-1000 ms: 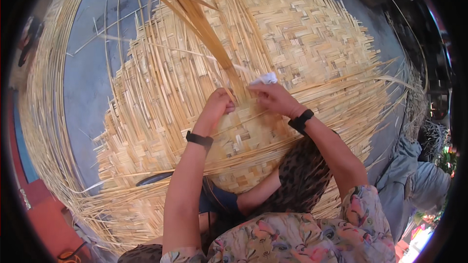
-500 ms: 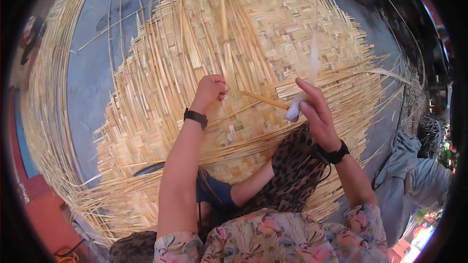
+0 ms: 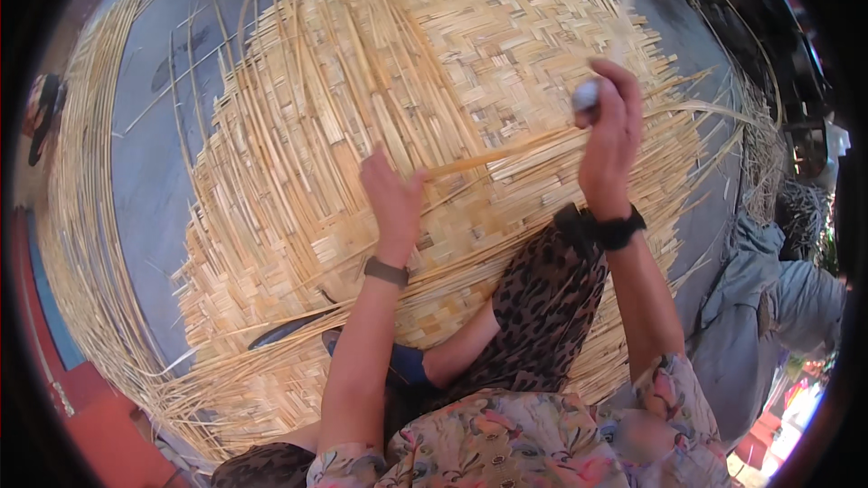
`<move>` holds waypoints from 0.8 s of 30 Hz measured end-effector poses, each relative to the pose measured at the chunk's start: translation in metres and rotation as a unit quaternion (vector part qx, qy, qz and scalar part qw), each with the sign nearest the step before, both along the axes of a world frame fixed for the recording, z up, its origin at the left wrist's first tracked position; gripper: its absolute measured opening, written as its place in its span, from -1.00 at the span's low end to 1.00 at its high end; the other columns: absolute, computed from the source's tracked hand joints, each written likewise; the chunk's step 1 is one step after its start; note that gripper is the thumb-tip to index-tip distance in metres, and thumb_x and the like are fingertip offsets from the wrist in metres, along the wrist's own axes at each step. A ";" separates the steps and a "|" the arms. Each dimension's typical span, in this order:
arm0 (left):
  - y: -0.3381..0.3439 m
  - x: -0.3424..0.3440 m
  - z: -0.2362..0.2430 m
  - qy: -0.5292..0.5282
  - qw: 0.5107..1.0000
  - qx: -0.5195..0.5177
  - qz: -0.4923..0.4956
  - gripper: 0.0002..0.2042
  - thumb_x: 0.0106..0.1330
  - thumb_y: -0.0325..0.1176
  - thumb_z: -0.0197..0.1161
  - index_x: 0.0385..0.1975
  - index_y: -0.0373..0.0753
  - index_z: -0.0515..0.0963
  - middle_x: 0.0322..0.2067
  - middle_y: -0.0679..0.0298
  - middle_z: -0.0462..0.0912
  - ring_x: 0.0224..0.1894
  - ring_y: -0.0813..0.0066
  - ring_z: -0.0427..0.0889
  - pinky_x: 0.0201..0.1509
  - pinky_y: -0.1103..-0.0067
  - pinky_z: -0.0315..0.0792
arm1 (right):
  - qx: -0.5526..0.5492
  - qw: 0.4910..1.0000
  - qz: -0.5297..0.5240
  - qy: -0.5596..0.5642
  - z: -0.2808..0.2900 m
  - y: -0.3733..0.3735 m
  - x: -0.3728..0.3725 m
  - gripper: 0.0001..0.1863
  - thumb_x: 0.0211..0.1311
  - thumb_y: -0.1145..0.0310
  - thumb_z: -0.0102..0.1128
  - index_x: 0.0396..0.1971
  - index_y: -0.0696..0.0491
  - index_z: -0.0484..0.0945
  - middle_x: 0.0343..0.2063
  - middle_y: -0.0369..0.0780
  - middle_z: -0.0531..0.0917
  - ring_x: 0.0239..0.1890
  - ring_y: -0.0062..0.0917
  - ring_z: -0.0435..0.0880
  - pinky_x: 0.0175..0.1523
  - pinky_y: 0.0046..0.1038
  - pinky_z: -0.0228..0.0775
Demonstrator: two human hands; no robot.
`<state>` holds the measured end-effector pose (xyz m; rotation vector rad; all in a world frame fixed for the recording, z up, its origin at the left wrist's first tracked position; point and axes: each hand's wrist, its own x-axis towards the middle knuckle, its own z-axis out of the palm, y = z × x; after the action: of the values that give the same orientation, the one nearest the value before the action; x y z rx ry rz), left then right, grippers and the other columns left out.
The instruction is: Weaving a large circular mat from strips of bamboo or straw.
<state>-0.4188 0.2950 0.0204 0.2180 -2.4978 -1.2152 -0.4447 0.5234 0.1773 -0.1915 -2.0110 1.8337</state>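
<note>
I sit on a large woven mat of pale cane strips [image 3: 533, 36]. My left hand [image 3: 391, 188] rests on the loose lengthwise strips, fingers apart, with its thumb beside a yellow strip [image 3: 479, 163] that runs toward the upper right. My right hand [image 3: 610, 131] is raised over the mat's right part, fingers curled round a small whitish, blurred object [image 3: 586, 95] that I cannot clearly make out. A pale, motion-blurred strip [image 3: 624, 4] rises above that hand. A dark elongated object [image 3: 282, 331] lies under strips left of my foot.
A long bundle of thin strips [image 3: 95, 190] lies along the left over grey floor [image 3: 145, 235]. Red platforms [image 3: 104, 420] are at the lower left. A grey cloth [image 3: 741, 307], dried strip piles [image 3: 759, 163] and dark clutter lie on the right.
The broad upright strip has come down to slant across the mat. My right hand has risen up and rightward with the white object; my left hand has opened.
</note>
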 end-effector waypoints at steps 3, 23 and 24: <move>0.006 0.008 -0.004 0.066 0.978 -0.157 -0.125 -0.65 0.31 -0.33 0.22 -0.01 -0.45 0.48 -0.35 0.08 0.59 -0.26 0.28 0.57 -0.14 0.43 0.50 | 0.106 0.937 0.333 0.015 0.033 -0.077 -0.028 -0.79 0.42 0.38 -0.03 -0.09 0.07 0.56 -0.31 -0.28 0.62 -0.30 -0.58 0.54 -0.13 -0.49 0.43; -0.043 -0.011 0.009 -0.252 0.818 0.511 -0.083 -0.48 0.54 -0.03 -0.11 -0.19 -0.45 0.60 -0.25 0.09 0.67 -0.24 0.39 0.66 -0.09 0.52 0.58 | 0.240 0.762 0.450 -0.399 -0.123 -0.079 -0.084 -0.57 0.14 0.17 0.36 -0.11 0.17 0.56 -0.35 -0.19 0.65 -0.29 -0.53 0.63 -0.14 -0.44 0.51; -0.041 -0.015 0.007 -0.255 0.837 0.477 -0.082 -0.48 0.53 0.00 -0.09 -0.17 -0.43 0.60 -0.27 0.11 0.67 -0.24 0.40 0.66 -0.10 0.52 0.58 | 0.261 0.776 0.458 -0.347 -0.125 -0.076 -0.077 -0.54 0.13 0.17 0.40 -0.07 0.16 0.58 -0.33 -0.18 0.66 -0.26 -0.54 0.63 -0.10 -0.45 0.51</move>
<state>-0.4341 0.2543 0.0279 0.6465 -2.0376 -2.6971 -0.5215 0.4474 0.0527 0.4301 -3.5159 1.6541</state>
